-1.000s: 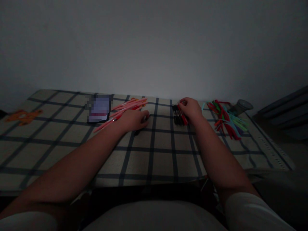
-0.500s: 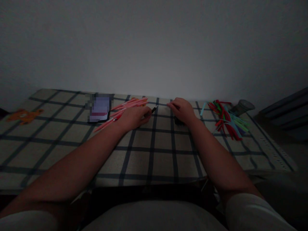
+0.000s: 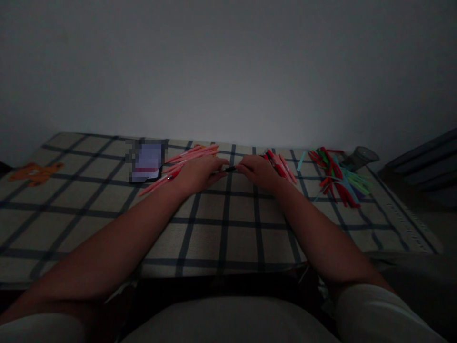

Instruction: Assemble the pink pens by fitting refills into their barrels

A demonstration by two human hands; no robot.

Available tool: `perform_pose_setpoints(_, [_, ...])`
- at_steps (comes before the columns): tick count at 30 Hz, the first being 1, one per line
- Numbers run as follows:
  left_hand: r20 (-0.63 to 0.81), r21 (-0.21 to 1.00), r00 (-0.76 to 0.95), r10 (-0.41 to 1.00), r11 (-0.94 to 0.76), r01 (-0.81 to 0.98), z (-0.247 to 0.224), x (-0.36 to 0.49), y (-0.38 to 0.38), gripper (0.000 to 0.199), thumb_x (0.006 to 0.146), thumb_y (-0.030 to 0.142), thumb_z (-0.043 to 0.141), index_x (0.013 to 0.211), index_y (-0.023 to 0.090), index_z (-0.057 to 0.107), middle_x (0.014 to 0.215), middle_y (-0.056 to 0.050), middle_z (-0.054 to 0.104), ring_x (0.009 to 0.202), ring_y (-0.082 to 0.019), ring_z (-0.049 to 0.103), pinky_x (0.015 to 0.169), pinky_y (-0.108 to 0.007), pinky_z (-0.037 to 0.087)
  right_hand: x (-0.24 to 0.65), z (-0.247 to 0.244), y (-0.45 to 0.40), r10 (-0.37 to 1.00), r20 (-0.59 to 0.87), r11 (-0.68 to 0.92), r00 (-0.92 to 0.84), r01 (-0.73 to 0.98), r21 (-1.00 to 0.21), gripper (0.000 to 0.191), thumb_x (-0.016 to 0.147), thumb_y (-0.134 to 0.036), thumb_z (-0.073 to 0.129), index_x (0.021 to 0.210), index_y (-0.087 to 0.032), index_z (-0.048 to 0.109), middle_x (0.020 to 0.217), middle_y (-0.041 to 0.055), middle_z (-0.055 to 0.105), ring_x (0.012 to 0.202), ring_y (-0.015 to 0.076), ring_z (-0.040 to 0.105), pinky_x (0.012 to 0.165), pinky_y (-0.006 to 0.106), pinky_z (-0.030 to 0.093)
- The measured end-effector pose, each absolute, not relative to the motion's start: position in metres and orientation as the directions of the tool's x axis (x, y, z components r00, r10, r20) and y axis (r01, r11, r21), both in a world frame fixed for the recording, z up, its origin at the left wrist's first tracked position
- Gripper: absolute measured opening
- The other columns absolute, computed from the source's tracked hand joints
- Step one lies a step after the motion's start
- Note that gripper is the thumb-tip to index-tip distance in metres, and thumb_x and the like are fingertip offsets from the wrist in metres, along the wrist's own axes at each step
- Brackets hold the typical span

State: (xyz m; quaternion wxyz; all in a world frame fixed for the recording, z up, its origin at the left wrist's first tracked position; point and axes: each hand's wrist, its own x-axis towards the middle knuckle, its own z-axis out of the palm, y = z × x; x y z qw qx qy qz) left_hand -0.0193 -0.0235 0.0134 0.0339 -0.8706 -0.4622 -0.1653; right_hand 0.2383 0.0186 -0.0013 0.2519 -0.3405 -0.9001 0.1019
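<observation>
A thin black pen-like object (image 3: 230, 169) spans the small gap between my two hands near the middle of the checked cloth. My left hand (image 3: 203, 172) is closed on its left end, with the palm side hidden. The fingertips of my right hand (image 3: 257, 170) pinch its right end. Pink strips (image 3: 193, 155) lie behind and beside my left hand, partly covered by it. More pink and red items (image 3: 280, 164) lie just beyond my right hand and wrist.
A phone-like device (image 3: 147, 161) lies at the left of the strips, and an orange figure (image 3: 35, 174) at the far left. On the right are red, green and blue strips (image 3: 337, 178) and a clear cup (image 3: 360, 158) on its side. A wall rises behind the table (image 3: 207, 243).
My right hand has moved left and toward me and now grips the black object. The red and pink items it covered have come into view. My left hand has hardly moved.
</observation>
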Motion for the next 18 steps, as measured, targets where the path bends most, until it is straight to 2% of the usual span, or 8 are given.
perform_pose_setpoints(3, [0.309,0.1,0.514,0.8,-0.565,0.819,0.0121,-0.0204,-0.0225,0.037,0.104,0.039,0.065,0.137,0.025,0.075,0.124,-0.009,0.082,0.12,-0.031,0.075,0.091,-0.039,0.056,0.2341,-0.0021,0.0148,0.652,0.4,0.755,-0.644,0.503,-0.42,0.054,0.112,-0.061,0.04,0.085,-0.022,0.064,0.086,0.0068,0.066,0.081,0.0208,0.055,0.076,0.035,0.038])
perform_pose_setpoints(6, [0.262,0.068,0.546,0.795,-0.58,0.812,0.0128,-0.0215,-0.0217,0.032,0.107,0.043,0.057,0.119,0.025,0.081,0.117,-0.009,0.083,0.115,-0.031,0.076,0.09,-0.039,0.056,0.2335,-0.0021,0.0127,0.65,0.415,0.753,-0.636,0.468,-0.462,0.056,0.111,-0.066,0.039,0.089,-0.022,0.065,0.088,0.0068,0.066,0.084,0.0211,0.057,0.078,0.035,0.04])
perform_pose_setpoints(9, [0.296,0.072,0.511,0.807,-0.552,0.831,0.0131,-0.0232,-0.0213,0.035,0.107,0.047,0.058,0.11,0.024,0.083,0.11,-0.01,0.084,0.111,-0.031,0.076,0.088,-0.039,0.055,0.236,-0.0023,0.0137,0.667,0.412,0.739,-0.62,0.482,-0.47,0.064,0.109,-0.074,0.035,0.082,-0.023,0.061,0.082,0.0051,0.062,0.079,0.0204,0.054,0.075,0.035,0.038])
perform_pose_setpoints(12, [0.347,0.085,0.511,0.786,-0.569,0.818,0.0124,-0.0254,-0.0211,0.032,0.106,0.047,0.062,0.111,0.024,0.083,0.111,-0.009,0.084,0.116,-0.03,0.075,0.091,-0.038,0.055,0.2374,-0.0024,0.0147,0.689,0.383,0.718,-0.615,0.508,-0.476,0.067,0.109,-0.076,0.031,0.078,-0.023,0.057,0.078,0.0045,0.06,0.078,0.0202,0.054,0.076,0.036,0.037])
perform_pose_setpoints(18, [0.391,0.076,0.542,0.744,-0.613,0.786,0.0104,-0.0278,-0.0205,0.031,0.107,0.045,0.063,0.122,0.028,0.083,0.117,-0.007,0.084,0.124,-0.029,0.073,0.097,-0.039,0.054,0.2329,-0.0015,0.0133,0.703,0.364,0.704,-0.611,0.525,-0.479,0.057,0.11,-0.069,0.034,0.078,-0.025,0.05,0.081,0.0044,0.058,0.08,0.0206,0.052,0.079,0.037,0.038])
